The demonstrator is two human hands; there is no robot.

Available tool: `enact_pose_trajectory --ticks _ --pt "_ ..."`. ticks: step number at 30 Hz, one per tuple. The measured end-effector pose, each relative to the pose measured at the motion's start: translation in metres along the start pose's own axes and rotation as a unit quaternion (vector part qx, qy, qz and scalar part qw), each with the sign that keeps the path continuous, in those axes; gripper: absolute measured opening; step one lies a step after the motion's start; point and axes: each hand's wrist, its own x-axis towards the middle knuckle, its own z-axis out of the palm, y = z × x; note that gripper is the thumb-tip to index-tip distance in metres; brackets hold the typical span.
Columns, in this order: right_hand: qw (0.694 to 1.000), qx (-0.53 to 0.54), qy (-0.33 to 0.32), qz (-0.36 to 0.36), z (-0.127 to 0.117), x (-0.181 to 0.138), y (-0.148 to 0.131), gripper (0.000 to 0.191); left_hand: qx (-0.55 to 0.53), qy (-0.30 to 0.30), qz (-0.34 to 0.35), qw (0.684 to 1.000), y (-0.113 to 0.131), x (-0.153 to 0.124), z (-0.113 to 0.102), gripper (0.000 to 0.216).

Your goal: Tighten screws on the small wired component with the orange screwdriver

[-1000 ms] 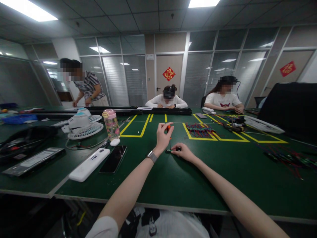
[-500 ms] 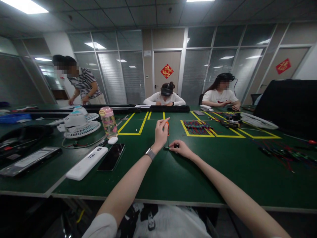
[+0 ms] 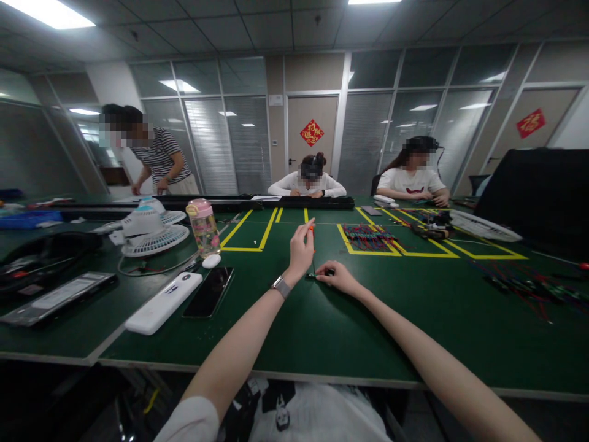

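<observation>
My left hand [image 3: 300, 250] is closed around an upright screwdriver [image 3: 311, 229] with an orange handle, mostly hidden behind my fingers. Its thin dark shaft reaches down to a small green circuit board [image 3: 310, 276] on the table. The fingertips of my right hand [image 3: 343, 279] pinch the right end of this board. A small dark round shape shows by the right hand's curled fingers; I cannot make out what it is.
On the green table [image 3: 285, 331], a phone [image 3: 209, 292], white power bank [image 3: 164, 303], drink bottle [image 3: 204, 230] and fan [image 3: 154, 238] stand left. Wired circuit boards lie within yellow tape [image 3: 368, 237] and in another pile [image 3: 524, 283] at right. Several people work across the table.
The view has shifted slightly. My left hand has turned a little around the screwdriver, and my right hand keeps its place at the board.
</observation>
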Motion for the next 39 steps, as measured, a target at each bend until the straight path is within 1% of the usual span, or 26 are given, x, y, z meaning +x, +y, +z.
enact_pose_trajectory --ticks 5,7,12,18,24,31,36,39 --pt "1.0 0.0 -0.002 0.005 0.0001 0.0 0.0002 0.015 0.043 0.025 -0.005 0.999 0.0015 -0.0011 -0.0013 0.025" --pt "1.0 -0.004 -0.001 0.003 0.0 0.0 0.0004 0.015 0.042 0.021 -0.005 0.999 0.0022 -0.001 -0.0017 0.024" --pt "1.0 -0.008 -0.001 -0.008 -0.0008 -0.0003 0.0006 0.014 -0.001 -0.008 0.002 1.0 0.0028 -0.0002 -0.0008 0.033" --pt "1.0 -0.012 0.001 -0.006 -0.0009 -0.0003 -0.0001 0.015 0.038 0.017 0.0 0.999 0.0043 -0.0015 -0.0012 0.022" --pt "1.0 -0.012 -0.003 0.0 -0.0007 0.0001 -0.0012 0.014 0.003 -0.013 0.002 1.0 0.004 -0.0009 -0.0008 0.033" --pt "1.0 -0.012 0.004 0.002 -0.0001 0.0 0.0011 0.014 0.045 0.025 0.0 0.999 0.0038 -0.0021 -0.0008 0.023" --pt "1.0 -0.006 0.001 0.006 -0.0011 -0.0014 -0.0023 0.015 0.005 -0.004 0.006 1.0 0.0013 -0.0014 -0.0001 0.035" --pt "1.0 -0.002 -0.001 0.007 -0.0013 -0.0014 -0.0029 0.015 0.001 0.004 0.008 1.0 0.0008 -0.0019 0.0003 0.032"
